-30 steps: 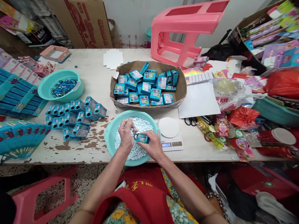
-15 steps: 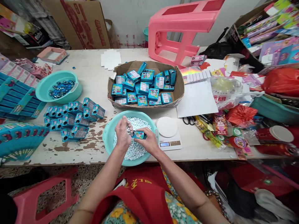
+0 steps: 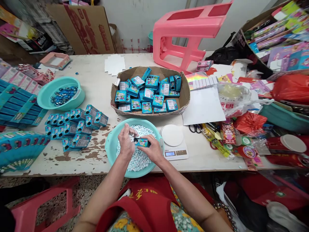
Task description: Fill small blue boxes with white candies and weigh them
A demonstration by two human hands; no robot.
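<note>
I find the small blue box [image 3: 142, 142] above the turquoise basin [image 3: 109, 145] of white pellets [image 3: 140, 162]. Its hole [image 3: 135, 141] is best kept close to my left hand [image 3: 126, 142], I judge, so strays drop back. The holed end points left; the long axis runs roughly crosswise. My right hand [image 3: 154, 149] pinches the opposite end. My left is half-curled; I cannot tell what it holds. A scale [image 3: 173, 136] stands beside the basin.

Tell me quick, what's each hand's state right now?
Left hand: cupped; whether it holds anything cannot be told.
Right hand: closed on a small blue box.
</note>
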